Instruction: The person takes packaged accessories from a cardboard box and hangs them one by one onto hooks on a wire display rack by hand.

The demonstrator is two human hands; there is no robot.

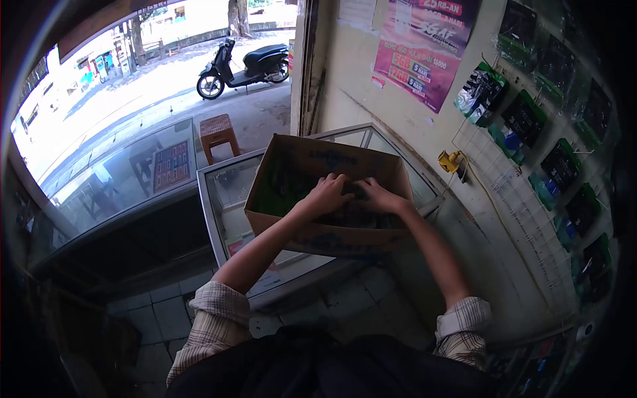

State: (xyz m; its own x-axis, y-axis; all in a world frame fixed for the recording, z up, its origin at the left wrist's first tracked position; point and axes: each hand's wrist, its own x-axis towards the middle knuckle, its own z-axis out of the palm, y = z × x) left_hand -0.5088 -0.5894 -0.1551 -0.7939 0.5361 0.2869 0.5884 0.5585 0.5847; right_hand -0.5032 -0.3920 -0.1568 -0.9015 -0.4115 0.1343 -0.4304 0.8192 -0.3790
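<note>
The glass surface point(225, 186) bears the open cardboard box point(332, 157), probably for easy reach inside. In its shadowed opening, left hand point(326, 194) and right hand point(379, 197) bend inward; how closed, or gripping what, I cannot tell

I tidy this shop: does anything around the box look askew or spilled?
The cardboard box looks askew: it sits at an angle to the glass case. No spill shows; the box's dark inside is unclear.
</note>
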